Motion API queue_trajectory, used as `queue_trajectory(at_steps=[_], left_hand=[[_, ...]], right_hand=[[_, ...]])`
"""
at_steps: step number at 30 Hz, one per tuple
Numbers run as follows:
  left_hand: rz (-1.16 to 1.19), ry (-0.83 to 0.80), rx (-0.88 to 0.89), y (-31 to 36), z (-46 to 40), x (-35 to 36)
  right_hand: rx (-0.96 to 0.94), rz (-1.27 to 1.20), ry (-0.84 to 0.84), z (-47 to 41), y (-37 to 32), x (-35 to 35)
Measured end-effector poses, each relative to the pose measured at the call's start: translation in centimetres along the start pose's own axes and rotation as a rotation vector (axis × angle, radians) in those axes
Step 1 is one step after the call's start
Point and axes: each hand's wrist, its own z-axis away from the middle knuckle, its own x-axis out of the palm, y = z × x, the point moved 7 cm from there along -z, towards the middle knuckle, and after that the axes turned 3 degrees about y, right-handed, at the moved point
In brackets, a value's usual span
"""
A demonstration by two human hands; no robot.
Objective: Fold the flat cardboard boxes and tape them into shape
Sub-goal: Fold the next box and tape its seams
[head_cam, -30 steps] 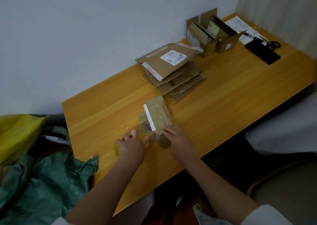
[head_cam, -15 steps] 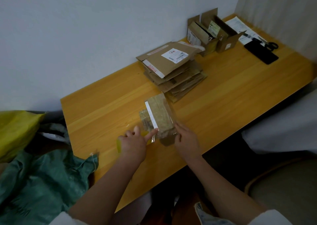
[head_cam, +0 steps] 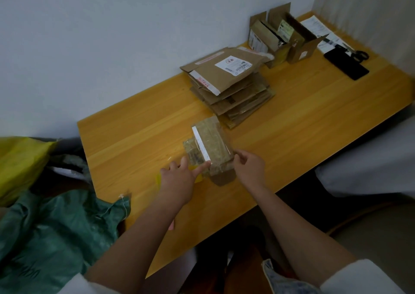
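Observation:
A small cardboard box (head_cam: pixel 212 144), wrapped in shiny clear tape with a white strip along its left edge, lies on the wooden table (head_cam: pixel 314 118) near the front. My left hand (head_cam: pixel 177 178) lies over a yellow tape roll (head_cam: pixel 158 178), and its index finger presses on the box's near left corner. At the box's near right corner, my right hand (head_cam: pixel 249 165) pinches the edge with fingertips and thumb. A brown flap sticks out at the box's near end. Behind it is a stack of flat cardboard boxes (head_cam: pixel 229 87).
Two folded, open boxes (head_cam: pixel 280 37) stand at the back against the wall. A black phone (head_cam: pixel 347 66), scissors (head_cam: pixel 359 55) and a paper sheet (head_cam: pixel 318 31) lie at the far right. A green sack (head_cam: pixel 56 237) and a yellow bag (head_cam: pixel 20 165) sit left of the table.
My right hand slid from the box's near end to its near right corner. The left hand stayed on the yellow roll, index finger at the box.

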Motion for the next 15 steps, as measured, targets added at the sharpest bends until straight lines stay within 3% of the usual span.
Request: queue_trajectory(at_steps=[5, 9, 12, 15], left_hand=[[0.228, 0.119, 0.013, -1.4, 0.0, -0.2], [0.375, 0.175, -0.005, -2.8, -0.3, 0.6], [0.45, 0.132, 0.012, -3.9, -0.8, 1.2], [0.585, 0.049, 0.03, -4.7, -1.2, 1.7]], right_hand=[[-0.347, 0.21, -0.019, 0.9, -3.3, 2.6], [-0.409, 0.532, -0.092, 1.3, -2.9, 5.2], [-0.421, 0.511, -0.051, 1.1, -2.9, 5.4], [-0.549, 0.363, -0.011, 1.7, -3.7, 6.0]])
